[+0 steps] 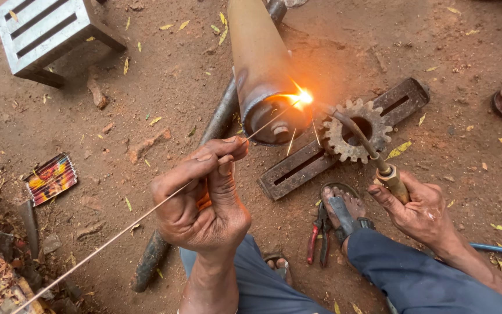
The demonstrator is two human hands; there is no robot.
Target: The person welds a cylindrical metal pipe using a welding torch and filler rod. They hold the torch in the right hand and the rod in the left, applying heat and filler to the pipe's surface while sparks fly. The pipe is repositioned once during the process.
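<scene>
The left hand (201,200) is closed around a thin, long metal filler rod (146,212), pinching it between thumb and fingers; the rod's tip reaches the rim of the rusty brown steel cylinder (260,64) lying on the dirt floor (164,87). The right hand (419,209) grips the brass handle of a gas torch (373,157), whose bright orange flame (303,97) burns at that same rim. Just right of the cylinder, a rusted toothed gear (355,131) rests on a slotted flat steel bar (303,166). Red-handled pliers (319,235) lie below the cylinder, beside a sandalled foot (344,212).
</scene>
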